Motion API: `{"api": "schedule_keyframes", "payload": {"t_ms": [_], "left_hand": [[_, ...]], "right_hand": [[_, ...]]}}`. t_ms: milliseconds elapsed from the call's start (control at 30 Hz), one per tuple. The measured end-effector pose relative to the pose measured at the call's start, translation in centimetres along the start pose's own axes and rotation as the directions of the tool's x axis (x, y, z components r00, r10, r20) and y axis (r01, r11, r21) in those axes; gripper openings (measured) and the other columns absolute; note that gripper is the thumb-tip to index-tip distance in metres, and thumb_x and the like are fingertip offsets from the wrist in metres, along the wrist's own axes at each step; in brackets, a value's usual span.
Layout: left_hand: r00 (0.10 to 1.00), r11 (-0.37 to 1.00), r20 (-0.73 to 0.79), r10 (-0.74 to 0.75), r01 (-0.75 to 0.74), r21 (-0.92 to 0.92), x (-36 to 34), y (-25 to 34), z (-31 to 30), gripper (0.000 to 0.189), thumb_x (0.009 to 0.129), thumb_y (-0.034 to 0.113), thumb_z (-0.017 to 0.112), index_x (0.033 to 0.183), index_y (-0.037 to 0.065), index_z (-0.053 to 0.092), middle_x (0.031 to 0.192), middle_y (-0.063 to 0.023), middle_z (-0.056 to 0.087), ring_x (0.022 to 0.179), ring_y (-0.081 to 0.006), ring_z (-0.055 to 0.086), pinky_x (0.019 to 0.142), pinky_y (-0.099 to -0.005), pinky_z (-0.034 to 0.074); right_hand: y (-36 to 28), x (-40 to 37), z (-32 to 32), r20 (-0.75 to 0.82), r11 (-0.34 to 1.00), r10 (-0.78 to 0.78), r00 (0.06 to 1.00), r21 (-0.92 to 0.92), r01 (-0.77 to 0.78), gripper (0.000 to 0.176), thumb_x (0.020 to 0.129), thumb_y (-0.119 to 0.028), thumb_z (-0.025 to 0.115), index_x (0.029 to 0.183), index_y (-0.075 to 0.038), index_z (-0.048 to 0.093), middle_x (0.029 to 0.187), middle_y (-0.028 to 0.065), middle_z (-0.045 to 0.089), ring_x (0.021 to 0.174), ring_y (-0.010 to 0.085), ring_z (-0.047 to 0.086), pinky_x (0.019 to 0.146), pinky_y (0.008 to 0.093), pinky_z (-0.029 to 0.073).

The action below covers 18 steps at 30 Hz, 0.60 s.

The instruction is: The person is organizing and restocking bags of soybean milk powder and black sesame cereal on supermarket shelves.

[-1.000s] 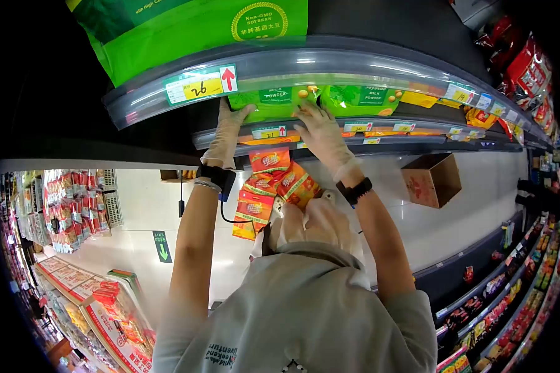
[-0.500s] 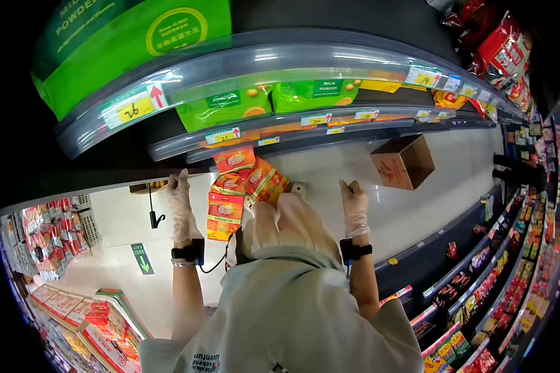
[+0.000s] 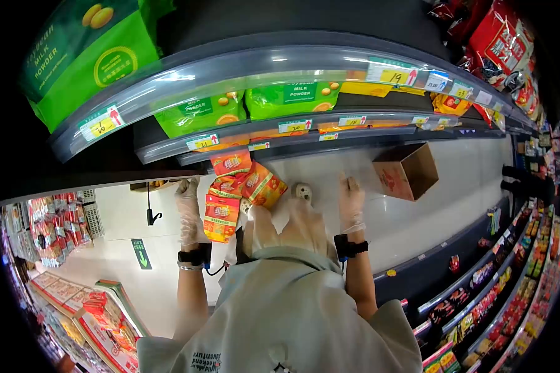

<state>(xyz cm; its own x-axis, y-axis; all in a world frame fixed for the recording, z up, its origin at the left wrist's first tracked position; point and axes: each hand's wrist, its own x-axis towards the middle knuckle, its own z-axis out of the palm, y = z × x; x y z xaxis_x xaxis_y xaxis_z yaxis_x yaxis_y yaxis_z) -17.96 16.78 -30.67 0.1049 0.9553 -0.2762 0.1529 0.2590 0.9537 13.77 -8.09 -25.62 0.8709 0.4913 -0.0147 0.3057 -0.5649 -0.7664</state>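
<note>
My left hand (image 3: 188,208), in a clear glove, is closed just below the shelf edge, left of several orange-red packets (image 3: 221,217). Whether it holds anything is too small to make out. My right hand (image 3: 351,202), also gloved, is raised over the floor with curled fingers, left of an open cardboard box (image 3: 406,171). Nothing can be made out in its fingers. The packets lie in an overlapping group near my shoes (image 3: 302,191). Green milk powder bags (image 3: 292,99) sit on the shelf ahead.
Shelf edges (image 3: 255,59) with price tags curve across the front. A large green bag (image 3: 93,56) stands at upper left. Snack racks (image 3: 479,292) line the right side. A display (image 3: 99,323) is at lower left. A person in dark clothing (image 3: 529,185) is at far right.
The shelf tags and bags have shifted left in the view. My left hand sits slightly lower and further right. More of my shoe shows between my hands.
</note>
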Motion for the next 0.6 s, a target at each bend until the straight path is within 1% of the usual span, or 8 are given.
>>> {"api": "schedule_keyframes", "payload": {"t_ms": [133, 167, 233, 267, 367, 400, 500, 600], "left_hand": [[0.99, 0.992, -0.06, -0.126, 0.127, 0.0, -4.1, 3.0, 4.5, 0.021, 0.084, 0.016, 0.064, 0.066, 0.01, 0.056, 0.067, 0.0075, 0.046, 0.059, -0.004, 0.034, 0.053, -0.0184, 0.027], [0.999, 1.0, -0.035, 0.008, -0.008, -0.009, -5.4, 4.4, 6.3, 0.03, 0.085, 0.015, 0.062, 0.059, 0.011, 0.047, 0.061, 0.0079, 0.04, 0.056, -0.0045, 0.03, 0.05, -0.0199, 0.025], [0.995, 0.996, -0.035, -0.088, 0.088, 0.001, -7.9, 6.3, 9.2, 0.037, 0.083, 0.01, 0.061, 0.056, 0.012, 0.036, 0.058, 0.0081, 0.032, 0.056, -0.0042, 0.025, 0.048, -0.0223, 0.024], [0.998, 0.995, -0.031, -0.059, 0.062, 0.081, -8.6, 6.6, 10.1, 0.038, 0.082, 0.01, 0.063, 0.056, 0.011, 0.035, 0.058, 0.0084, 0.03, 0.057, -0.004, 0.024, 0.047, -0.0225, 0.024], [1.0, 0.989, 0.017, 0.0, 0.003, -0.15, -9.4, 4.2, 12.8, 0.033, 0.081, 0.008, 0.062, 0.058, 0.011, 0.039, 0.06, 0.0087, 0.032, 0.058, -0.0035, 0.027, 0.049, -0.0218, 0.027], [0.997, 0.999, -0.057, -0.047, 0.048, 0.011, -10.5, 5.1, 13.7, 0.035, 0.08, 0.007, 0.062, 0.057, 0.011, 0.036, 0.06, 0.0086, 0.032, 0.058, -0.0032, 0.028, 0.048, -0.0223, 0.027], [0.994, 0.997, -0.105, 0.021, -0.013, 0.071, -12.2, 5.3, 15.6, 0.037, 0.079, 0.006, 0.062, 0.057, 0.011, 0.033, 0.059, 0.0082, 0.031, 0.058, -0.0029, 0.028, 0.048, -0.0227, 0.026], [0.992, 0.997, -0.116, -0.055, 0.062, 0.052, -13.2, 4.8, 15.7, 0.034, 0.077, 0.004, 0.06, 0.058, 0.009, 0.033, 0.058, 0.0071, 0.028, 0.056, -0.0029, 0.027, 0.047, -0.0231, 0.026]], "right_hand": [[2.9, 2.5, -2.8, 0.046, 1.0, 0.016, 0.999, -0.025, -0.014, 0.033, 0.09, -0.025, 0.052, 0.073, 0.002, 0.05, 0.058, 0.0192, 0.046, 0.049, 0.0294, 0.037, 0.049, 0.0359, 0.036], [3.1, 3.1, -3.7, 0.042, 0.999, 0.041, 0.998, 0.033, -0.042, 0.034, 0.091, -0.025, 0.052, 0.072, 0.003, 0.049, 0.058, 0.0191, 0.044, 0.05, 0.0279, 0.035, 0.049, 0.0355, 0.036], [4.0, 4.3, -5.2, 0.071, 0.992, 0.058, 0.996, 0.11, -0.066, 0.035, 0.091, -0.025, 0.052, 0.071, 0.003, 0.049, 0.057, 0.019, 0.041, 0.05, 0.0265, 0.032, 0.05, 0.0351, 0.036], [4.8, 5.0, -6.0, 0.073, 0.999, 0.013, 0.997, 0.052, -0.017, 0.035, 0.091, -0.024, 0.052, 0.069, 0.004, 0.047, 0.057, 0.0182, 0.04, 0.051, 0.0248, 0.031, 0.05, 0.0347, 0.035], [7.6, 6.9, -6.7, 0.049, 0.993, -0.119, 0.992, 0.016, 0.118, 0.035, 0.089, -0.02, 0.054, 0.065, 0.004, 0.045, 0.057, 0.0176, 0.037, 0.051, 0.0229, 0.03, 0.049, 0.0343, 0.034], [8.5, 7.4, -6.6, -0.007, 0.982, -0.188, 0.982, 0.016, 0.188, 0.035, 0.088, -0.018, 0.055, 0.063, 0.004, 0.043, 0.057, 0.0178, 0.037, 0.051, 0.0227, 0.03, 0.049, 0.0343, 0.034], [9.3, 8.6, -7.6, 0.037, 0.959, -0.285, 0.958, 0.016, 0.284, 0.033, 0.082, -0.01, 0.063, 0.06, 0.002, 0.042, 0.053, 0.0105, 0.034, 0.05, 0.0133, 0.029, 0.045, 0.0302, 0.031], [10.4, 9.4, -7.5, 0.091, 0.955, -0.292, 0.952, -0.016, 0.295, 0.032, 0.082, -0.012, 0.062, 0.062, 0.003, 0.041, 0.057, 0.0202, 0.042, 0.048, 0.0288, 0.033, 0.048, 0.0356, 0.035]]}}
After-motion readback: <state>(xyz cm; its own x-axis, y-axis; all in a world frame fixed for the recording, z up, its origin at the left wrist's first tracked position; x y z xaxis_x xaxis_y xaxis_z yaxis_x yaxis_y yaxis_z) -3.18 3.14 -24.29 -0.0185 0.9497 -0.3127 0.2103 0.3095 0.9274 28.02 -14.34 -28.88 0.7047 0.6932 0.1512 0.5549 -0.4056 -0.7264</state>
